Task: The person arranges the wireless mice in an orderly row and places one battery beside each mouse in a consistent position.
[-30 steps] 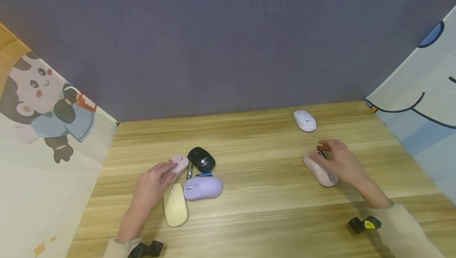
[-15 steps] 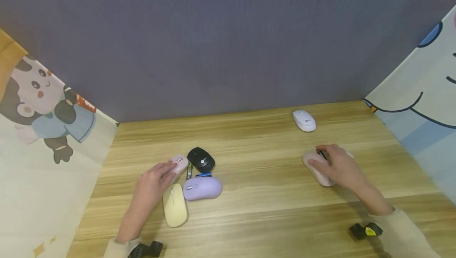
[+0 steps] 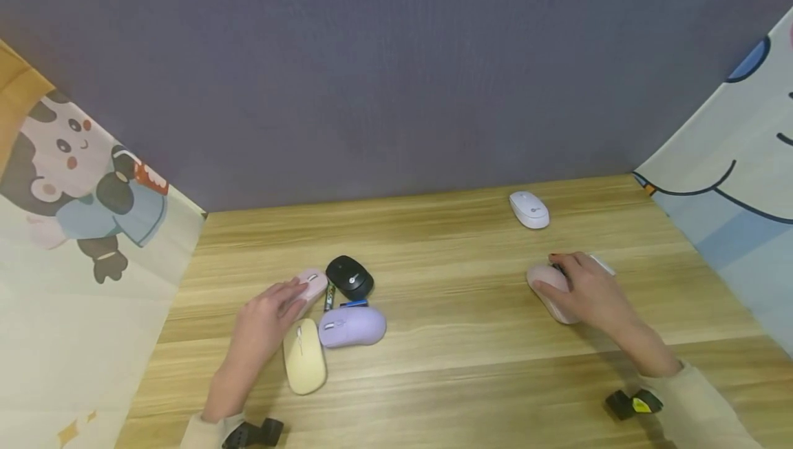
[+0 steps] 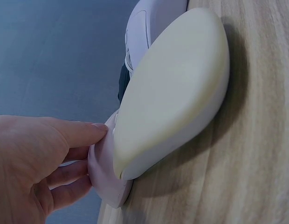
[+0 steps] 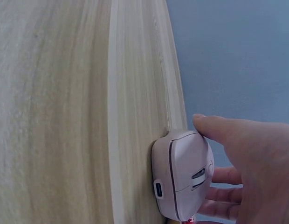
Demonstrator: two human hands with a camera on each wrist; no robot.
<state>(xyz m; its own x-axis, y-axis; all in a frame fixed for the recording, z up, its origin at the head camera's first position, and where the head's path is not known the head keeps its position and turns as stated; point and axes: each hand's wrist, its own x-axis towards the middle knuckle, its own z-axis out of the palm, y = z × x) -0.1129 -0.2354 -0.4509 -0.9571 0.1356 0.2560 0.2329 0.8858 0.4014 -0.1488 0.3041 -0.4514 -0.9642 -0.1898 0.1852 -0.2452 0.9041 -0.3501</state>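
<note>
At the left my left hand [image 3: 266,318] holds a pink computer mouse [image 3: 314,281]. The left wrist view has its thumb at one side of that mouse [image 4: 105,163] and bent fingers at the other. Farther right, my right hand [image 3: 591,297] spans a second pink mouse [image 3: 548,278], thumb over its left side, fingers at its right and far side. Red shows under the right fingertips. In the right wrist view a red battery [image 5: 188,221] is partly hidden behind the mouse [image 5: 184,177]. A dark thing beneath the right fingers is too covered to tell.
A yellow mouse [image 3: 305,359], a purple mouse [image 3: 359,327] and a black mouse [image 3: 350,277] cluster beside the left hand. Two batteries, one patterned [image 3: 330,297] and one blue [image 3: 354,304], lie among them. A white mouse [image 3: 529,210] is farther back; a white strip [image 3: 602,264] shows behind the right hand.
My right hand has shifted slightly, its thumb moving across the pink mouse toward the left side. Its fingers now cover most of the red battery, and the white strip has come into sight. The left hand stays put.
</note>
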